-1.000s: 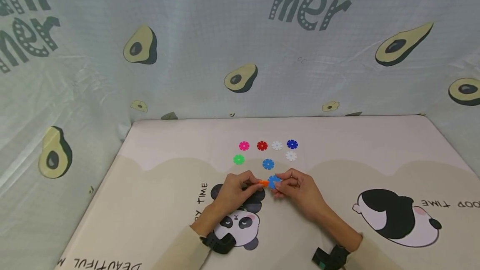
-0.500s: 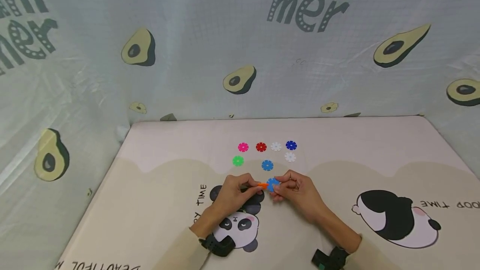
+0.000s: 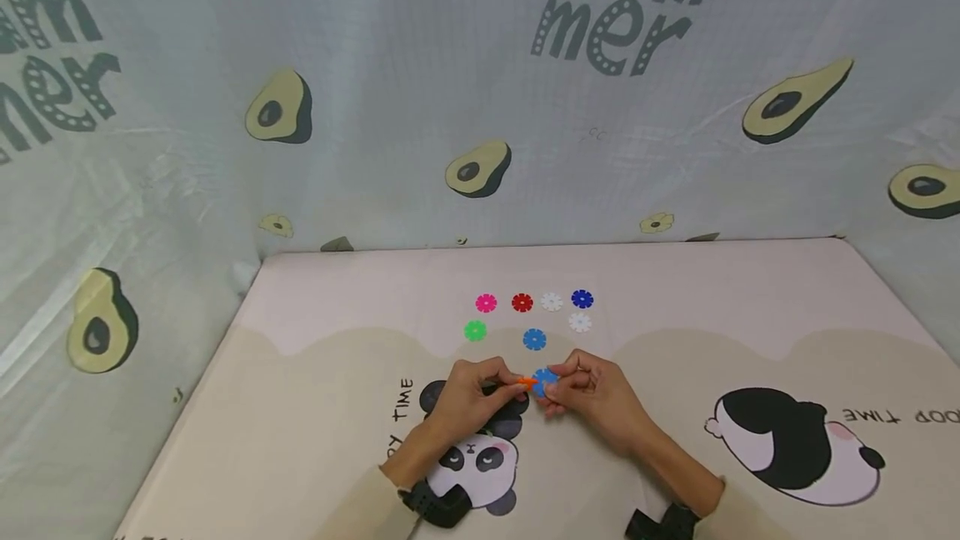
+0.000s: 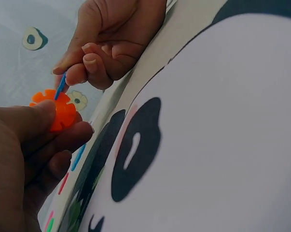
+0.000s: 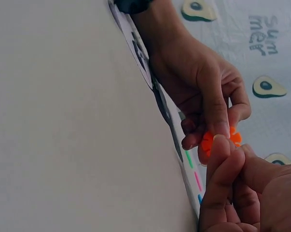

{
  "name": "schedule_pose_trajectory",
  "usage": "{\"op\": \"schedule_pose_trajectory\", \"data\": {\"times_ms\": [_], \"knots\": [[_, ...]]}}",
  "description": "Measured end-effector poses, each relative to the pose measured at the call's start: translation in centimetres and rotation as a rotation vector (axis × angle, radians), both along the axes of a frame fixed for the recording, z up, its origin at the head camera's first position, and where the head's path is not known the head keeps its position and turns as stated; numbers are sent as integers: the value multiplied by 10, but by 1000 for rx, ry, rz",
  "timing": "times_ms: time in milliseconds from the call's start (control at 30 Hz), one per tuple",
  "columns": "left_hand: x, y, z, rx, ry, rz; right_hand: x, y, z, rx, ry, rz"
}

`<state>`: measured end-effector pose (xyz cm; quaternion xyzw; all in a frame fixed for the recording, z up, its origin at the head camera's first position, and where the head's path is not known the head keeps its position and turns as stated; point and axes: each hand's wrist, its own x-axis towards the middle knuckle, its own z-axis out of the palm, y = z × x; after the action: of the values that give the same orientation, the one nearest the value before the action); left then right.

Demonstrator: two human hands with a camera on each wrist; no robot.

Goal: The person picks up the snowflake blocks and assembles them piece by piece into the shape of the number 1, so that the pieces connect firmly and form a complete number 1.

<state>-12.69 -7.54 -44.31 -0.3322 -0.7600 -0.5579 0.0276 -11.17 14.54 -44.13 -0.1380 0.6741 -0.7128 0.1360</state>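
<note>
My left hand (image 3: 476,398) pinches an orange notched plastic disc (image 4: 63,113) between thumb and fingers. In my right hand (image 3: 603,402) is a light blue notched disc (image 3: 542,379), pinched by its right side. The two discs meet at an angle in front of me, over the table. From the left wrist the blue disc shows edge-on, its lower end against the orange disc's face near my left thumb. How deep the blue edge sits in a notch I cannot tell. In the right wrist view, fingers cover the blue disc and part of the orange disc (image 5: 235,137).
Beyond my hands lie loose notched discs: pink (image 3: 486,302), red (image 3: 522,302), white (image 3: 551,302), dark blue (image 3: 582,299), green (image 3: 476,331), light blue (image 3: 535,340) and a second white disc (image 3: 580,322). A printed cloth covers the table (image 3: 315,423); a curtain (image 3: 375,90) hangs behind.
Everything in the head view sits slightly lower than before, as the camera has tilted a little. Both hands keep their hold, and the two discs stay together. The loose discs have not moved.
</note>
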Motion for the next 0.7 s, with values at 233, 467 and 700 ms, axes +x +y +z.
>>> {"op": "schedule_pose_trajectory", "data": {"times_ms": [233, 467, 700], "knots": [[-2, 1, -5, -10, 32, 41, -1, -1, 2, 10, -6, -4], [-3, 4, -8, -1, 57, 56, -1, -2, 2, 23, -50, -36], [-3, 5, -8, 24, 61, 55, 0, -2, 3, 56, -56, -72]]}}
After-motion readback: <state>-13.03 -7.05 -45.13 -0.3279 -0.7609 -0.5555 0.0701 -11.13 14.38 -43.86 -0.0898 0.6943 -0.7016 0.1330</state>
